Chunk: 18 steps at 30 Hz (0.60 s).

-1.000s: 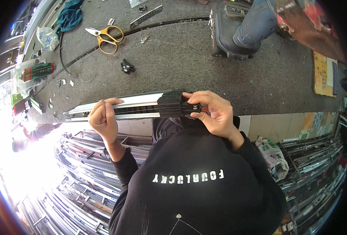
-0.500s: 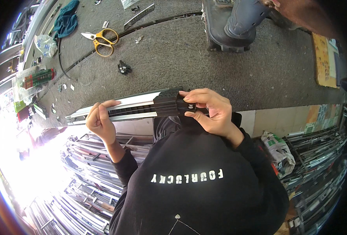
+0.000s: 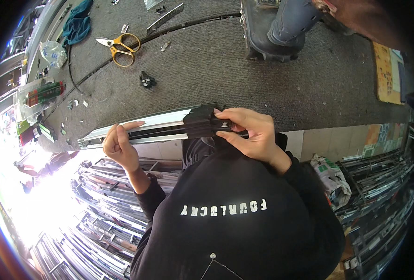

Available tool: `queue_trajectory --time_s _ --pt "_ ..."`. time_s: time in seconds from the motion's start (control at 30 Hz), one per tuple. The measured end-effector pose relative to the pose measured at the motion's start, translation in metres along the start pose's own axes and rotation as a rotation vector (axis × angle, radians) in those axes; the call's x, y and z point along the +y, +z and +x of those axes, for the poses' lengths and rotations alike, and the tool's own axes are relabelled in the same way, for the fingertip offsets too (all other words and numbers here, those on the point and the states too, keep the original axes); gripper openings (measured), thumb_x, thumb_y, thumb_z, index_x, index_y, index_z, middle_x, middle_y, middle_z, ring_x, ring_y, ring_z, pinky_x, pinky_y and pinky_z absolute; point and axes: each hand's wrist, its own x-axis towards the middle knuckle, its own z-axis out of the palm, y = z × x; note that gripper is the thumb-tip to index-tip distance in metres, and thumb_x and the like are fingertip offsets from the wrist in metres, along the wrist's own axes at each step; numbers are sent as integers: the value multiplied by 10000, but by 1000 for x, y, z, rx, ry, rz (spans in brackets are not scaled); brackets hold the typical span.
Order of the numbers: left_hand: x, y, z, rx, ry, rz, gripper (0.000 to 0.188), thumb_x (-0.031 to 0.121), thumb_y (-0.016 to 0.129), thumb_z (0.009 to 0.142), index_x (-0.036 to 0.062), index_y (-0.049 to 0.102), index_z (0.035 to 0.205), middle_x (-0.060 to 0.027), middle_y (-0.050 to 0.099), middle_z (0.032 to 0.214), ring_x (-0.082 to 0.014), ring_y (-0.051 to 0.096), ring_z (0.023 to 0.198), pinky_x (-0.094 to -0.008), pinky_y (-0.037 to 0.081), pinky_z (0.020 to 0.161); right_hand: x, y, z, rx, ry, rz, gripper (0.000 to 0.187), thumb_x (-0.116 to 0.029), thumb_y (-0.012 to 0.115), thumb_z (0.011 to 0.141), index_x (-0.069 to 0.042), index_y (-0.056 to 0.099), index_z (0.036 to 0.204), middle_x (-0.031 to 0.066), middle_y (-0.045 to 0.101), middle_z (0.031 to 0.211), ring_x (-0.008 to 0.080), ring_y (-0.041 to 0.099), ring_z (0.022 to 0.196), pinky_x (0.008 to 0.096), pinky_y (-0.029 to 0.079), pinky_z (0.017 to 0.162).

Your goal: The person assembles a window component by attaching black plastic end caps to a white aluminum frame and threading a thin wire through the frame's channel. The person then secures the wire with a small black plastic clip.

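Observation:
Both my hands hold a long metal profile with silver-white faces and a dark slot along it, just above the near edge of the bench. My left hand is closed around its middle, index finger stretched along the top face. At its right end sits a black plastic end piece. My right hand pinches a small black fitting at that end, between thumb and fingers. Part of the fitting is hidden by the fingers. Beyond the profile, a small black part lies on the bench.
Yellow-handled scissors lie on the grey carpeted bench. A dark machine base stands at the far right. To the left are a green-red can and a teal cloth. Metal profiles are stacked behind me on the floor.
My right thumb and fingers have shifted slightly left on the black fitting. My left hand and the profile stay almost still.

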Motion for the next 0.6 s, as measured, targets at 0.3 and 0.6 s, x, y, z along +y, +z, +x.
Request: queue_trajectory --time_s 0.3,0.6 --pt "-2 3 3 0 47 -35 393 26 493 957 -11 524 567 -48 732 696 -52 269 514 -273 219 483 12 1 -6 -23 33 173 333 39 745 846 -23 685 1167 139 677 1186 176 683 1027 253 599 749" --pt "4 0 7 -60 49 -17 384 76 493 985 -34 631 644 -22 665 651 -56 300 547 -261 241 516 13 5 -6 -8 47 314 311 93 657 891 -11 659 1183 129 620 1244 191 638 1123 256 597 816"
